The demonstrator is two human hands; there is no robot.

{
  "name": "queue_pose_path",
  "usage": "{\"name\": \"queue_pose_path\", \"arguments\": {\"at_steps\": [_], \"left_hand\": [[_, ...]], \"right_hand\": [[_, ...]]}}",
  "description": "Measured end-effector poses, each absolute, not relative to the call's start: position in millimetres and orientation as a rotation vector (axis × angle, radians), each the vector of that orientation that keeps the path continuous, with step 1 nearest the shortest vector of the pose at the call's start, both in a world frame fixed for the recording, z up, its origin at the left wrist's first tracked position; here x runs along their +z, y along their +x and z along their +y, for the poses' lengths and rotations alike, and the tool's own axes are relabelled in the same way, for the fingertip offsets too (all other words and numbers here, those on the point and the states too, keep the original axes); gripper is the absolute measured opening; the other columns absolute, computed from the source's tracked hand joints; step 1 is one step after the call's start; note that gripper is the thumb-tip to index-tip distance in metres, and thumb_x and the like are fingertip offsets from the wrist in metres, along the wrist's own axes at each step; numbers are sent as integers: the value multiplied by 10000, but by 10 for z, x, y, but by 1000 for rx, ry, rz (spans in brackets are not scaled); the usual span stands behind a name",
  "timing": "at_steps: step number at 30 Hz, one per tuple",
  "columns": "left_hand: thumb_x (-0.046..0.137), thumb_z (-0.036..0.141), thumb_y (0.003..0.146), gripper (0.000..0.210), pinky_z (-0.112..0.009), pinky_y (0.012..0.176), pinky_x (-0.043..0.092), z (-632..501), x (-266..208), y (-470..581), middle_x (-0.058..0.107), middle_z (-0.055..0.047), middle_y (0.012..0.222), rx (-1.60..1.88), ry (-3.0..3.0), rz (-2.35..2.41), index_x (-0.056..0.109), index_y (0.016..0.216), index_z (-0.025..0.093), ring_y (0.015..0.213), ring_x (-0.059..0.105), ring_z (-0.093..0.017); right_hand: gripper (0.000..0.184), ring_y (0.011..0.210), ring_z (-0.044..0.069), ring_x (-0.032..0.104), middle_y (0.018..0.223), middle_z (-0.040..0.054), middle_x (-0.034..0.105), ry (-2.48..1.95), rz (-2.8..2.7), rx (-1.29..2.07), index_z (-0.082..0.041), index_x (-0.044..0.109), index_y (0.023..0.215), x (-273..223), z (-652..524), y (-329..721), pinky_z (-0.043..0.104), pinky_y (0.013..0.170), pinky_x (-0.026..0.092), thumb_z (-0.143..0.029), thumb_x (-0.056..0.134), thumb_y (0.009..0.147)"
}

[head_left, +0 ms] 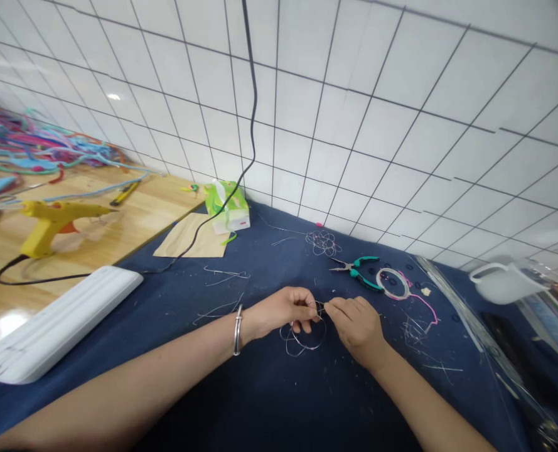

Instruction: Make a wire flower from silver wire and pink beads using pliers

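Observation:
My left hand (292,310), with a silver bangle at its wrist, pinches a thin wire ring (323,339) with bent wire loops. The ring hangs below the fingers, over the dark blue cloth. Close on its right, my right hand (355,328) is closed, its fingertips meeting the wire near my left thumb. A small dark tip shows between the two hands; what my right fingers hold is mostly hidden. Beyond the hands lie green-handled pliers (356,271), jaws pointing left, and a flower-shaped wire piece (323,243).
Right of the pliers sits a white ring-shaped roll (393,284) with pink cord, near wire offcuts (415,331). A white power strip (66,320) and yellow glue gun (55,223) lie left. A black cable (253,113) hangs before the tiled wall. A white cup (504,282) stands right.

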State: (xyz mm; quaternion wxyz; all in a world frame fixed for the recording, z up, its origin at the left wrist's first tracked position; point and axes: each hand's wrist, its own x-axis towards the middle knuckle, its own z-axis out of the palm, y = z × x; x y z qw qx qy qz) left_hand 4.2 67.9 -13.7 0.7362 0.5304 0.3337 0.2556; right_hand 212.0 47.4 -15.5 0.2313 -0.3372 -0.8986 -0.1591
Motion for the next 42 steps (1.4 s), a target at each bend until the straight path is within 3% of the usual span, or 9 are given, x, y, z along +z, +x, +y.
{"name": "queue_pose_path", "arguments": {"at_steps": [4, 9, 16, 25, 34, 42], "left_hand": [[610, 285, 733, 160, -207, 521, 431, 687, -154, 44, 594, -3, 673, 593, 1197, 795, 578, 787, 137, 571, 555, -91], [598, 272, 739, 152, -196, 503, 420, 694, -158, 45, 632, -37, 770, 590, 1194, 782, 572, 793, 131, 575, 567, -87], [610, 259, 726, 159, -187, 490, 410, 693, -146, 42, 641, -40, 777, 569, 1202, 772, 569, 802, 126, 549, 566, -77], [623, 222, 700, 135, -182, 485, 399, 683, -145, 48, 632, -27, 738, 591, 1176, 784, 576, 781, 126, 545, 555, -74], [629, 196, 683, 159, -190, 477, 395, 699, -195, 39, 624, -26, 735, 578, 1200, 773, 582, 821, 131, 506, 512, -63], [601, 221, 705, 156, -202, 485, 401, 694, -156, 26, 640, -51, 774, 474, 1219, 823, 612, 831, 129, 525, 539, -79]], "right_hand": [[216, 738, 107, 566, 862, 29, 648, -1001, -2410, -320, -197, 616, 966, -179, 472, 2105, 259, 651, 332, -100, 477, 832], [187, 704, 92, 572, 834, 15, 657, -1066, -2389, -248, -207, 638, 906, -165, 442, 2076, 236, 663, 344, -117, 494, 829], [177, 712, 96, 596, 791, -1, 677, -1056, -2355, -173, -230, 646, 890, -156, 440, 2057, 225, 704, 375, -142, 504, 830], [156, 674, 94, 604, 796, -20, 681, -1158, -2434, 3, -241, 647, 884, -159, 450, 2069, 208, 646, 412, -213, 500, 841], [193, 638, 102, 509, 831, 16, 633, -1138, -2420, -258, -230, 642, 903, -80, 406, 2045, 238, 644, 351, -144, 483, 835], [182, 649, 87, 523, 802, -5, 632, -1126, -2460, -156, -244, 644, 874, -59, 455, 2089, 224, 643, 347, -167, 483, 843]]}}
